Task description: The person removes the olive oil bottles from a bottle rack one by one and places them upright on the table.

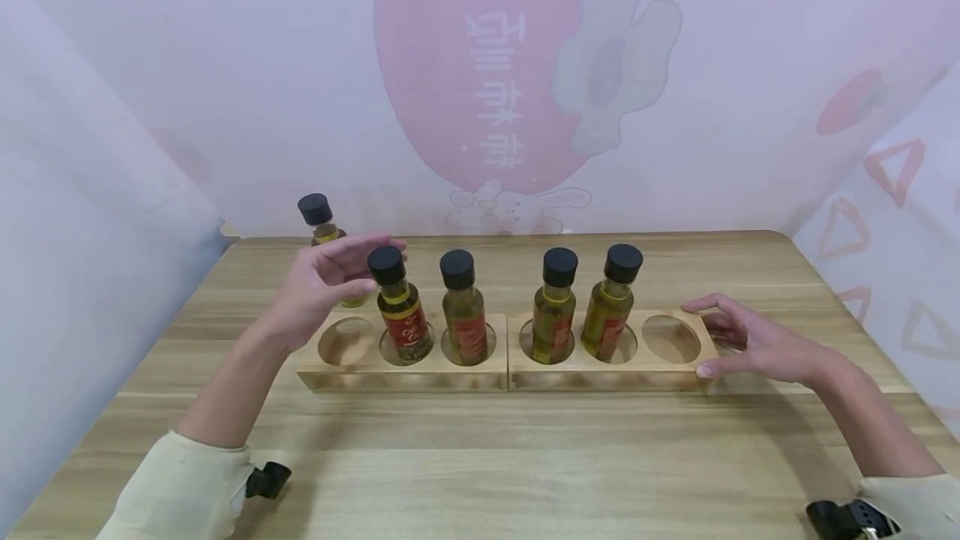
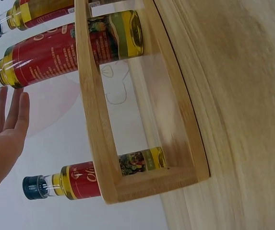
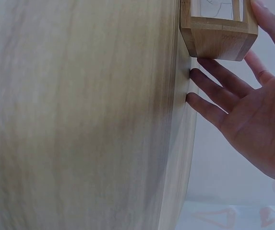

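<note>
Loose oil bottle (image 1: 321, 227): stands upright on the bench (image 1: 480, 457) at 12 o'clock of the left hand (image 1: 324, 283), just behind its straight, spread fingers, which grip nothing.
Right hand (image 1: 750, 342): fingers relaxed, thumb and forefinger touching the bamboo rack (image 1: 660, 373) end (empty hole beside).
Materials: smooth glass, black ribbed caps, pale wood.

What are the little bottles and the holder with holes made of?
The bottles look like clear glass, though maybe plastic: you can see yellow oil through them. Their black caps look like matte plastic. The holder seems to be pale, smooth wood, because it shows grain lines.
</note>
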Motion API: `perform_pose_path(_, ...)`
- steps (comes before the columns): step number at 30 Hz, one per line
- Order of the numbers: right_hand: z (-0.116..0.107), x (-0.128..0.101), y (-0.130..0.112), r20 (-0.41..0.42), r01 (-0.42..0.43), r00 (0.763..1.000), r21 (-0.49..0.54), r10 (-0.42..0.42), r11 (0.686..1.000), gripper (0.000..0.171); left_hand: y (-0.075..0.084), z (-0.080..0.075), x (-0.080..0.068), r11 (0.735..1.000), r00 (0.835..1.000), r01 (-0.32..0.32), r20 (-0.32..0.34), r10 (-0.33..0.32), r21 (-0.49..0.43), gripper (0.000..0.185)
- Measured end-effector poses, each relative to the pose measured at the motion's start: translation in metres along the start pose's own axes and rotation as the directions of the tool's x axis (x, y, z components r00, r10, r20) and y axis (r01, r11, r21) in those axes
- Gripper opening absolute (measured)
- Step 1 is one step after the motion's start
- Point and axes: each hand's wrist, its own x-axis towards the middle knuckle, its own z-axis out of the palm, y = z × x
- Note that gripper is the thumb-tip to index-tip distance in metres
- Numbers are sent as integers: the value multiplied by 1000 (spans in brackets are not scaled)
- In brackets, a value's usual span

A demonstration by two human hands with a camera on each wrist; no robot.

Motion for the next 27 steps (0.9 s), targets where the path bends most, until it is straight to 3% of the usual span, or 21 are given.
perform_pose_path(5,0,2,-2,-1,-6,1000,-7,6,1000,73,1,3,2,999,999,34,42,-33,-42,51)
perform_pose_path(21,-1,1,0,2,-3,1000,5,3,1000,74,0,8,5,996,997,76,9,-76,-44,48)
perform_pose_path(27,-1,0,-1,2,-7,1000,-5,7,1000,74,1,10,4,996,998,62,4,-62,-60,47)
